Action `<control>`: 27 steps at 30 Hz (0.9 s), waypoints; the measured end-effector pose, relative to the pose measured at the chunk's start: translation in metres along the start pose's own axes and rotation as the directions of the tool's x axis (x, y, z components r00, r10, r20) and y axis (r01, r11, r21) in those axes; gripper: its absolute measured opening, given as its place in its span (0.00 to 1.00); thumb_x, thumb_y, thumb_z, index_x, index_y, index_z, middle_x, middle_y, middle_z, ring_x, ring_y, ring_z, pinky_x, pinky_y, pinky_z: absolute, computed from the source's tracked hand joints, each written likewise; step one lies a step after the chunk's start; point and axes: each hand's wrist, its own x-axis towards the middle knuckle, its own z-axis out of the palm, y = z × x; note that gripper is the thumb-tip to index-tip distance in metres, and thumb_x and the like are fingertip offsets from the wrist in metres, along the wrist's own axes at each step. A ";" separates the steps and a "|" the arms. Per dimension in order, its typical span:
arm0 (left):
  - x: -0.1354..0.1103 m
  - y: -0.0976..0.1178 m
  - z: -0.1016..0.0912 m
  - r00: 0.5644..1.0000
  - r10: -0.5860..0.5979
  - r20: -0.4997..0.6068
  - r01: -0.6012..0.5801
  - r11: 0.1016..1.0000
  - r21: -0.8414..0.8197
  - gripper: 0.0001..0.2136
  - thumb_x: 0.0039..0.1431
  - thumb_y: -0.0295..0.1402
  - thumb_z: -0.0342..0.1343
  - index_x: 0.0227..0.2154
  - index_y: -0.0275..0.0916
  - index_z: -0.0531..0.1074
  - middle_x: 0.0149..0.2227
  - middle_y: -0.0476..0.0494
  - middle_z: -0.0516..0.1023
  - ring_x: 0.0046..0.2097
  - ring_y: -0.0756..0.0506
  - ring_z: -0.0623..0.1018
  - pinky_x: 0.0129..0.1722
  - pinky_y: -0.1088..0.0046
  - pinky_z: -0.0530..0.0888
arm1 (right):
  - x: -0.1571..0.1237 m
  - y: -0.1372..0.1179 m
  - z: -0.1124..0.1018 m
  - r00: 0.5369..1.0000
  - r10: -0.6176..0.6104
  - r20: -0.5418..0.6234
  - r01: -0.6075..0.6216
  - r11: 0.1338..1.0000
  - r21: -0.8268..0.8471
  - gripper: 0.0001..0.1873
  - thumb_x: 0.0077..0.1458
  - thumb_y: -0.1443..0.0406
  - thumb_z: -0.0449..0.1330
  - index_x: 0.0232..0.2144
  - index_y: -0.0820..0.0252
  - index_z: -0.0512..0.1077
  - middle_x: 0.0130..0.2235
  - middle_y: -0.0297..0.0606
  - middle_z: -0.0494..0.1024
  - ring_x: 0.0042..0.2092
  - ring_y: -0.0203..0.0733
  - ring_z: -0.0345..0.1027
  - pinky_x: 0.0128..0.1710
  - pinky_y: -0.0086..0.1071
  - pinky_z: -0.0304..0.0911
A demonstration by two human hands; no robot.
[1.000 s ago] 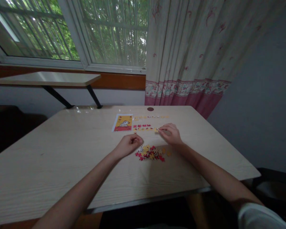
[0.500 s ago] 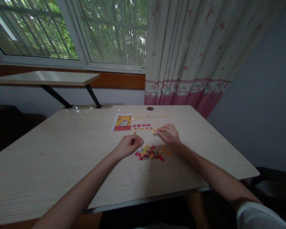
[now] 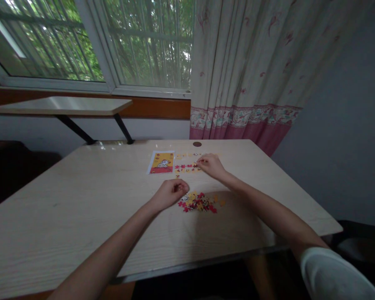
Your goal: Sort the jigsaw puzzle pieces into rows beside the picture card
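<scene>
My right hand (image 3: 211, 165) reaches over the rows of jigsaw pieces, its thumb and fingertips pinched on a small jigsaw piece (image 3: 195, 163) by the end of the red row (image 3: 183, 166). A row of yellow pieces (image 3: 187, 170) lies just below the red one, partly hidden by that hand. Another row of yellow pieces (image 3: 184, 155) runs farther back. My left hand (image 3: 171, 193) rests on the table with curled fingers, beside a heap of red, yellow and white jigsaw pieces (image 3: 198, 202); whether it holds anything is hidden.
A picture card (image 3: 161, 162) showing a white animal on yellow and red lies left of the rows. A dark round disc (image 3: 197, 144) sits at the back of the table (image 3: 96, 200). The raised shelf (image 3: 65, 106) stands at the back left, near the window and curtain (image 3: 243, 75).
My right hand has moved back and slightly left, from the end of the lower yellow row to the red row, with a piece between its fingers. My left hand has hardly moved.
</scene>
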 end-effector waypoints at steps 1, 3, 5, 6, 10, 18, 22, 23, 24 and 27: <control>0.000 0.000 0.000 1.000 0.000 0.000 0.000 1.000 0.003 0.11 0.52 0.36 0.51 0.29 0.33 0.73 0.25 0.46 0.72 0.26 0.51 0.66 0.26 0.77 0.62 | 0.010 0.003 0.006 0.999 0.045 0.014 -0.045 0.999 0.000 0.08 0.52 0.60 0.59 0.30 0.57 0.76 0.33 0.36 0.78 0.37 0.38 0.68 0.39 0.30 0.56; -0.001 -0.001 -0.001 1.000 0.000 0.005 0.000 1.000 0.009 0.11 0.53 0.36 0.51 0.29 0.33 0.73 0.25 0.46 0.72 0.25 0.52 0.66 0.25 0.77 0.62 | 0.027 0.006 0.019 0.990 0.131 0.049 -0.131 0.991 -0.003 0.09 0.51 0.60 0.59 0.31 0.56 0.76 0.33 0.36 0.78 0.37 0.38 0.68 0.37 0.29 0.57; -0.001 -0.002 -0.002 1.000 0.002 0.005 -0.003 1.000 0.020 0.11 0.53 0.37 0.51 0.29 0.33 0.73 0.25 0.46 0.73 0.25 0.51 0.66 0.25 0.77 0.62 | 0.041 0.008 0.032 0.974 0.204 0.103 -0.201 0.979 -0.036 0.09 0.51 0.60 0.58 0.32 0.55 0.76 0.33 0.35 0.78 0.36 0.38 0.69 0.35 0.28 0.57; -0.001 -0.002 -0.002 1.000 0.006 0.003 -0.006 1.000 0.027 0.12 0.53 0.37 0.50 0.30 0.33 0.73 0.25 0.46 0.73 0.26 0.51 0.67 0.26 0.76 0.62 | 0.046 0.008 0.037 0.965 0.229 0.126 -0.223 0.973 -0.059 0.09 0.51 0.60 0.58 0.32 0.55 0.76 0.33 0.34 0.79 0.35 0.38 0.69 0.35 0.27 0.58; 0.000 -0.001 -0.003 1.000 0.025 -0.010 -0.024 0.998 0.066 0.11 0.53 0.36 0.50 0.30 0.34 0.73 0.26 0.46 0.74 0.26 0.51 0.67 0.26 0.76 0.62 | 0.056 0.009 0.049 0.951 0.259 0.171 -0.240 0.963 -0.123 0.09 0.50 0.61 0.57 0.32 0.54 0.77 0.33 0.34 0.79 0.36 0.39 0.70 0.36 0.28 0.58; -0.002 0.005 -0.003 1.000 0.028 -0.001 -0.028 0.996 0.083 0.10 0.53 0.34 0.50 0.29 0.34 0.73 0.23 0.48 0.71 0.25 0.52 0.65 0.24 0.77 0.60 | 0.060 0.002 0.053 0.953 0.239 0.188 -0.205 0.961 -0.187 0.11 0.51 0.59 0.56 0.35 0.53 0.76 0.37 0.36 0.79 0.40 0.42 0.70 0.40 0.33 0.59; -0.002 0.007 -0.004 1.000 0.030 -0.001 -0.030 0.996 0.086 0.09 0.52 0.32 0.50 0.29 0.34 0.73 0.23 0.48 0.70 0.25 0.52 0.65 0.24 0.77 0.60 | 0.063 -0.003 0.055 0.950 0.244 0.194 -0.200 0.954 -0.222 0.11 0.52 0.61 0.55 0.35 0.55 0.77 0.37 0.38 0.79 0.41 0.42 0.69 0.41 0.32 0.59; -0.002 0.007 -0.005 1.000 0.031 -0.005 -0.030 0.995 0.090 0.09 0.52 0.32 0.50 0.29 0.34 0.73 0.23 0.48 0.71 0.25 0.52 0.65 0.25 0.77 0.60 | 0.064 -0.004 0.055 0.949 0.246 0.196 -0.200 0.953 -0.228 0.11 0.53 0.62 0.55 0.35 0.55 0.77 0.38 0.39 0.79 0.41 0.42 0.69 0.41 0.32 0.59; -0.002 0.006 -0.005 0.999 0.032 -0.009 -0.031 0.995 0.096 0.09 0.52 0.32 0.50 0.29 0.34 0.73 0.23 0.48 0.71 0.25 0.51 0.65 0.25 0.77 0.61 | 0.065 -0.004 0.054 0.949 0.245 0.197 -0.198 0.952 -0.231 0.11 0.53 0.62 0.55 0.35 0.55 0.77 0.38 0.39 0.79 0.41 0.42 0.69 0.41 0.32 0.59; -0.001 0.003 -0.007 0.999 0.045 -0.020 -0.042 0.989 0.140 0.09 0.53 0.32 0.50 0.29 0.35 0.73 0.24 0.48 0.71 0.25 0.51 0.66 0.26 0.76 0.61 | 0.065 -0.007 0.051 0.953 0.234 0.192 -0.187 0.954 -0.235 0.11 0.53 0.62 0.55 0.35 0.55 0.77 0.39 0.39 0.78 0.42 0.43 0.69 0.42 0.33 0.58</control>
